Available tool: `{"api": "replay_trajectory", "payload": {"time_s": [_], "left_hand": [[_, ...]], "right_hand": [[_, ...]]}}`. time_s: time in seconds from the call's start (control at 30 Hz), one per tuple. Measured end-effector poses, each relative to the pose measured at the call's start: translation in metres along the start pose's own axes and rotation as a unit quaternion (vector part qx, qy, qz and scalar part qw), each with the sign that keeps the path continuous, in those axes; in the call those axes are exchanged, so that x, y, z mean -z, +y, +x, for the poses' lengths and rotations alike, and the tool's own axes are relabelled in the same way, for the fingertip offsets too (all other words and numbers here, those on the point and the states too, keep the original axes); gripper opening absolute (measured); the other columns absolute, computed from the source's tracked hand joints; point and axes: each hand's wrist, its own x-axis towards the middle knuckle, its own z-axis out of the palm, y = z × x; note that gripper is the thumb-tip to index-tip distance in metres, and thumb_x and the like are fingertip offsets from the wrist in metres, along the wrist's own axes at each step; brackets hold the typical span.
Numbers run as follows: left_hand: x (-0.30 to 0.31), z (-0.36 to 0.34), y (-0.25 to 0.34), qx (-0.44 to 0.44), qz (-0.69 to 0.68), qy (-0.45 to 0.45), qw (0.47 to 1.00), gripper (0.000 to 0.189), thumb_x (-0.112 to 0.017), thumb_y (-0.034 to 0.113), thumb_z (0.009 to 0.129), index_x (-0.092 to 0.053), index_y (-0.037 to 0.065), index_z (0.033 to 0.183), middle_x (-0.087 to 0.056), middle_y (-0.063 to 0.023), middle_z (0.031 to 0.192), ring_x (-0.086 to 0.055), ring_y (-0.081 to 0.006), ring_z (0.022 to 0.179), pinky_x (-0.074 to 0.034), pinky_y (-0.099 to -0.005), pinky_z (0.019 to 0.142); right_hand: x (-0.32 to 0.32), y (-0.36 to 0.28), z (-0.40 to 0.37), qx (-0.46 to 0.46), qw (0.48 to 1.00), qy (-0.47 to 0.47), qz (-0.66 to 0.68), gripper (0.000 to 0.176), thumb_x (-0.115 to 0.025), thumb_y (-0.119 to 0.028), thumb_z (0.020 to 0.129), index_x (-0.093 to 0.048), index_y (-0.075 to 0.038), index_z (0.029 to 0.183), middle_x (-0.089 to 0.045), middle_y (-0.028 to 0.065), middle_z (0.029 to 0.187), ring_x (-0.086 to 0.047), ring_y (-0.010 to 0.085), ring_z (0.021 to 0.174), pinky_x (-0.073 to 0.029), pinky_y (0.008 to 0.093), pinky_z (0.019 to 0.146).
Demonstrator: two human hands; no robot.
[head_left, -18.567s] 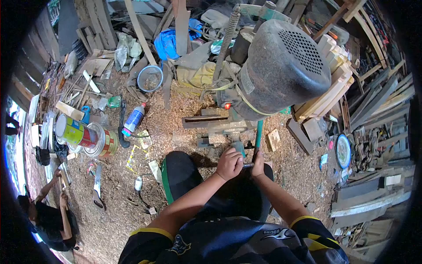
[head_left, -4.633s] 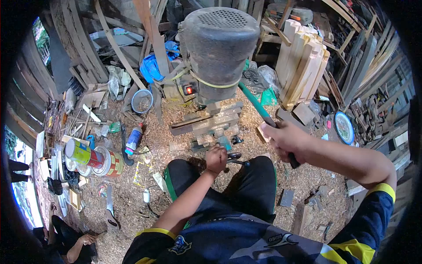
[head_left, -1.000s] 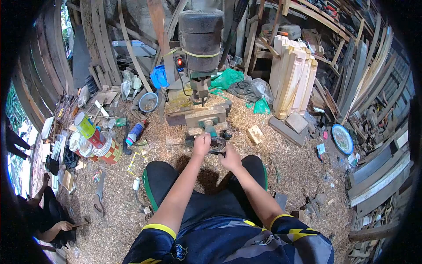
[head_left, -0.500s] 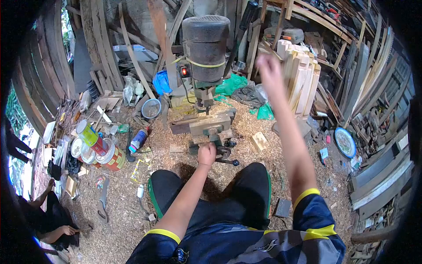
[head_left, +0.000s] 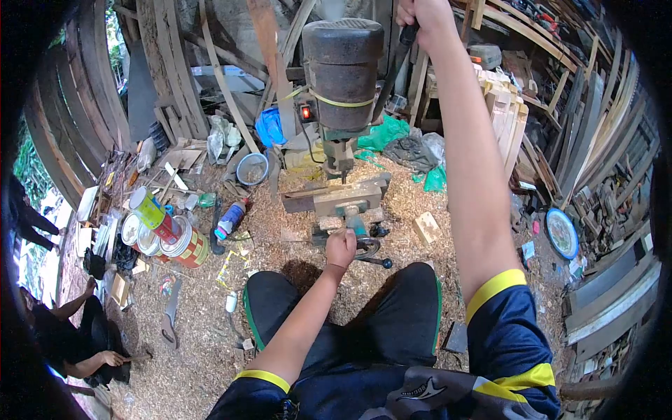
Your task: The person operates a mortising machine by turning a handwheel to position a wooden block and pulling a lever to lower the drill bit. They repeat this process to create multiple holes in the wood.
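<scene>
Black-gripped metal lever slants up and to the right beside the dark grey drum-shaped motor of an upright drilling machine, and the right hand is clamped around its upper end at the top edge of the view. That arm is raised almost straight, running from the yellow-trimmed navy sleeve at lower right up past the machine, forearm turned outward. The left hand is low and forward, its arm stretched out between the knees in black shorts, and it is clenched in a fist at the front of the machine's teal clamp, touching a dark metal ring; what its fingers enclose is hidden. Just right of it lies a short crank with a black knob. A pale wooden block sits in the clamp directly under the drill bit, and a small red light glows on the machine's left side. Sawdust covers the floor around the base. Colourful paint tins stand well to the left, a stack of pale cut timber to the right, and another person crouches at lower left.
</scene>
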Motion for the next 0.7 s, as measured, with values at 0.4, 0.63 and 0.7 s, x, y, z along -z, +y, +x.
{"api": "replay_trajectory", "payload": {"time_s": [0.4,0.63,0.7], "left_hand": [[0.000,0.002,0.003,-0.007,-0.011,-0.010,1.000,0.032,-0.049,0.015,0.098,-0.064,-0.001,0.075,-0.064,-0.0241,0.076,-0.062,-0.0456,0.075,-0.049,-0.0537,0.072],[-0.001,0.000,0.000,-0.014,-0.017,0.012,1.000,0.031,-0.051,0.016,0.098,-0.067,0.000,0.076,-0.064,-0.0241,0.076,-0.063,-0.0454,0.073,-0.050,-0.0542,0.070],[-0.001,0.002,0.000,-0.016,-0.020,0.013,1.000,0.032,-0.051,0.016,0.098,-0.066,0.000,0.076,-0.064,-0.0242,0.076,-0.063,-0.0456,0.073,-0.050,-0.0542,0.069]], "right_hand": [[0.020,0.048,-0.282,0.201,0.974,0.026,0.100,0.089,-0.023,-0.081,0.099,-0.059,-0.001,0.083,-0.048,0.0011,0.056,-0.042,0.0117,0.045,-0.033,0.0252,0.050],[0.022,-0.014,-0.230,-0.345,0.915,-0.184,-0.103,0.047,-0.054,-0.037,0.107,-0.057,0.001,0.133,-0.072,0.0128,0.087,-0.072,0.0216,0.079,-0.056,0.0346,0.085],[0.035,0.020,-0.239,-0.201,0.891,-0.230,-0.335,0.047,-0.059,-0.031,0.104,-0.052,0.000,0.139,-0.071,0.0148,0.101,-0.073,0.0226,0.086,-0.056,0.0352,0.088]]}}
